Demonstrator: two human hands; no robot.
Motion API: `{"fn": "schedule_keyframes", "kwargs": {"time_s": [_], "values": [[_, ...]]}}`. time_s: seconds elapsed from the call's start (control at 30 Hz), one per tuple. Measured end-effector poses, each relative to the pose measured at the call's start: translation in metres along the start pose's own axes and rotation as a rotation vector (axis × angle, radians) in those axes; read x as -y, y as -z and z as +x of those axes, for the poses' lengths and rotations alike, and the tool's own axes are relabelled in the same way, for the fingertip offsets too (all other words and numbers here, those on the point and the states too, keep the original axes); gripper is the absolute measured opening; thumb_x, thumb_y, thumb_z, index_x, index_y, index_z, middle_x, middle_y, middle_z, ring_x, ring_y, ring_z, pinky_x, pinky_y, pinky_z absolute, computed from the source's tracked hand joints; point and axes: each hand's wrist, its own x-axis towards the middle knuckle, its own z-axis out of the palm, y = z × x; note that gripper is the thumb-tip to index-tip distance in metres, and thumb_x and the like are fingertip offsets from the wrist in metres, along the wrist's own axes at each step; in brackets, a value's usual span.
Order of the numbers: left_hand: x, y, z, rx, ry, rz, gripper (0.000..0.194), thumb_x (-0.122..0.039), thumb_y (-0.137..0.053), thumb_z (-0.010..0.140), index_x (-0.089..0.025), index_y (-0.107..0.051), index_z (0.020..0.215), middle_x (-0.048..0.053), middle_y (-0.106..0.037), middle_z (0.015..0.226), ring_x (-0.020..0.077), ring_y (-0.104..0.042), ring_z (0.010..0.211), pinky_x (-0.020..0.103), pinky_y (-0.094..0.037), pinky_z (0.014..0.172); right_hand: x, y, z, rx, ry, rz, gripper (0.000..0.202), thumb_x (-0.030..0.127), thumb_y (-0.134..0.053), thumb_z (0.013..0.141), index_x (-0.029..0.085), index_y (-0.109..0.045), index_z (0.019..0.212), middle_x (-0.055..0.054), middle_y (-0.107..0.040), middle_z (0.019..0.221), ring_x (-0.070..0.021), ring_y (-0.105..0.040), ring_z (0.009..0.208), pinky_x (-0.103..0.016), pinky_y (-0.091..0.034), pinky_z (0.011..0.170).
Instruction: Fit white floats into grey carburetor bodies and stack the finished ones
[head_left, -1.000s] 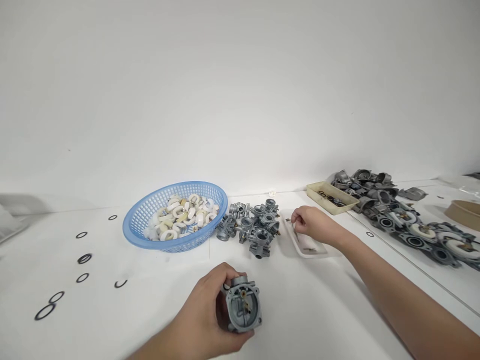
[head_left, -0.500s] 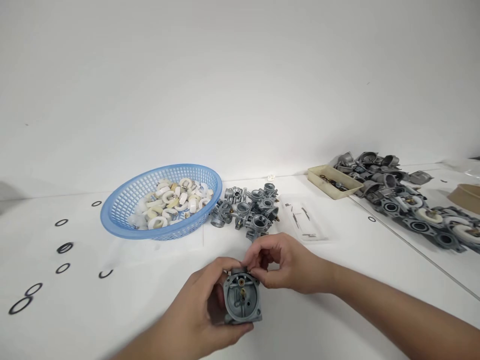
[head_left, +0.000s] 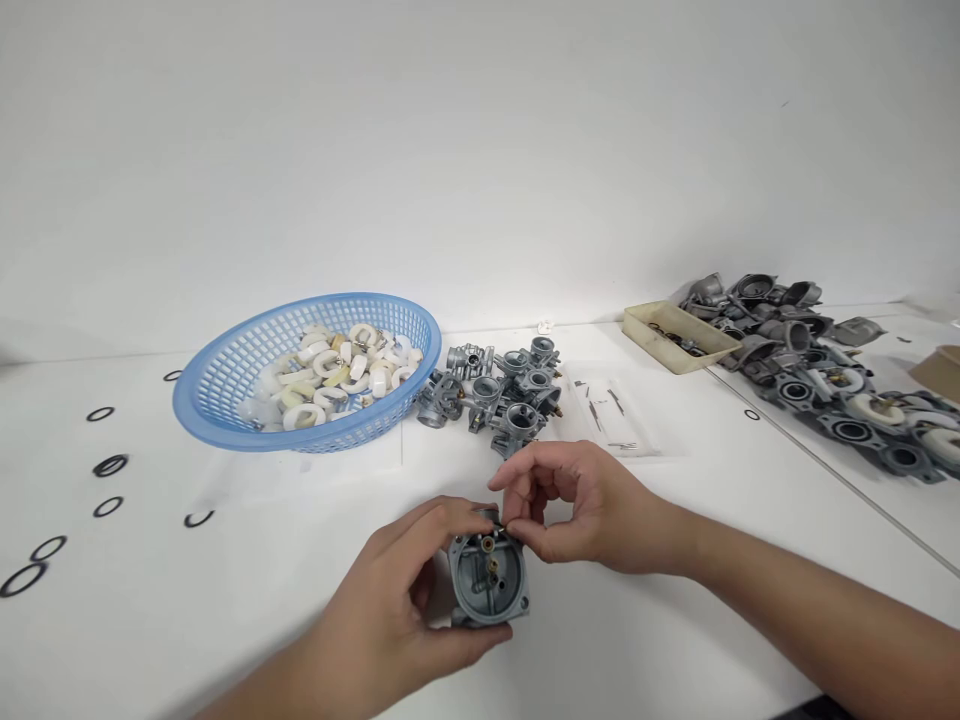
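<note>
A grey metal carburetor body point(head_left: 489, 580) is held with its round open bowl side facing me, brass jets showing inside. My left hand point(head_left: 409, 600) wraps round its left side, thumb below and fingers over the top. At the body's upper right edge, the thumb and a finger of my right hand point(head_left: 562, 505) pinch something small and thin, too small to make out; the index finger is raised off it. Behind the hands lies a pile of similar carburetor bodies point(head_left: 517, 418). Right of that pile, a clear tray point(head_left: 645, 440) holds thin metal pins.
A blue basket point(head_left: 196, 405) of white ring-shaped floats stands at the back left. Black rubber rings point(head_left: 109, 507) are scattered on the left. To the right are a cream box point(head_left: 652, 348) with small dark parts and a long heap of metal parts point(head_left: 795, 350).
My right index finger has lifted away from the thumb. The left fingertips have moved further over the top of the carburetor body. The view has shifted slightly.
</note>
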Motion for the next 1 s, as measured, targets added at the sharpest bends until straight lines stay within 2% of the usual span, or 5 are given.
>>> {"fn": "schedule_keyframes", "kwargs": {"time_s": [0.1,0.3,0.47,0.77,1.0], "values": [[-0.001,0.000,0.000,0.003,0.016,-0.011,0.063,-0.027,-0.100,0.080,-0.045,-0.072,0.133,-0.002,-0.077,0.135,0.0181,-0.075,0.092,0.022,-0.051,0.061,-0.001,-0.001,-0.001,-0.006,-0.004,0.005,0.033,0.019,-0.091,0.084,0.019,-0.080,0.115,-0.004,-0.084,0.094,-0.0164,-0.072,0.081,-0.033,-0.063,0.081],[-0.004,0.000,0.000,-0.002,-0.008,-0.045,0.058,-0.027,-0.100,0.082,-0.042,-0.072,0.130,0.000,-0.076,0.138,0.0242,-0.078,0.110,0.023,-0.059,0.067,-0.005,-0.009,-0.001,-0.042,0.030,0.034,0.023,0.019,-0.090,0.085,0.020,-0.078,0.106,-0.003,-0.083,0.092,-0.0151,-0.071,0.080,-0.030,-0.063,0.077],[-0.007,0.000,0.002,-0.007,0.010,-0.037,0.056,-0.026,-0.100,0.081,-0.041,-0.073,0.128,0.000,-0.077,0.134,0.0202,-0.077,0.097,0.021,-0.057,0.065,-0.003,-0.013,-0.003,-0.084,0.076,-0.011,0.017,0.021,-0.089,0.087,0.021,-0.078,0.100,-0.004,-0.082,0.094,-0.0165,-0.071,0.082,-0.031,-0.064,0.076],[-0.007,-0.001,-0.001,-0.003,0.023,-0.044,0.058,-0.024,-0.100,0.081,-0.041,-0.071,0.128,-0.001,-0.076,0.135,0.0190,-0.076,0.098,0.020,-0.058,0.066,0.001,-0.013,-0.005,-0.100,0.058,-0.071,0.014,0.017,-0.087,0.084,0.020,-0.079,0.095,-0.002,-0.080,0.087,-0.0162,-0.070,0.077,-0.030,-0.061,0.072],[-0.010,0.000,0.001,-0.018,0.045,0.002,0.054,-0.025,-0.099,0.080,-0.037,-0.071,0.125,-0.001,-0.077,0.130,0.0166,-0.072,0.087,0.020,-0.055,0.062,-0.003,-0.016,-0.003,-0.115,0.066,-0.064,0.013,0.021,-0.088,0.086,0.020,-0.077,0.094,-0.003,-0.080,0.089,-0.0171,-0.070,0.079,-0.030,-0.061,0.073]]}}
